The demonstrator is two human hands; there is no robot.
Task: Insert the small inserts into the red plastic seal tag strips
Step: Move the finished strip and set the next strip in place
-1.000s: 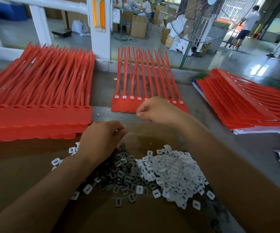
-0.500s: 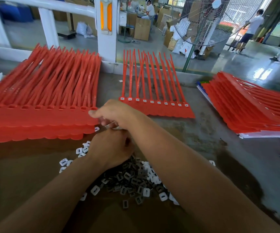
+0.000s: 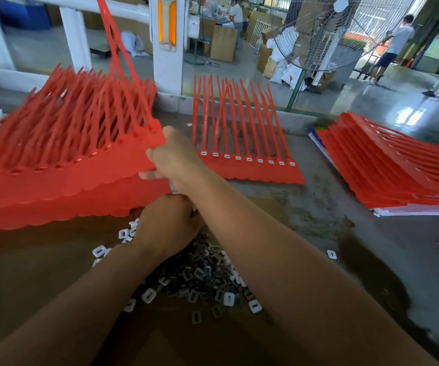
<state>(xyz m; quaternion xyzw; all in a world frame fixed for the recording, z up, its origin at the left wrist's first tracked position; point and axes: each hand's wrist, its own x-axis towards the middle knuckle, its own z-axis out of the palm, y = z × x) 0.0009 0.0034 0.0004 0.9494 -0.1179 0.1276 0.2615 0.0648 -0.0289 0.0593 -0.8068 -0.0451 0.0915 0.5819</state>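
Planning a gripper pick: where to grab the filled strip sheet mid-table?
I'd grip the filled sheet by its tag band at the near right corner, from the right. The band is one flat piece; the tails splay loose, and the right hand, holding the left stack's top sheet, crowds the left end.

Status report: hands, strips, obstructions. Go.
Right hand grips corner of top strip sheet, tilted up off left stack. Left hand curled over insert pile, contents hidden. Filled sheet lies ahead, untouched.
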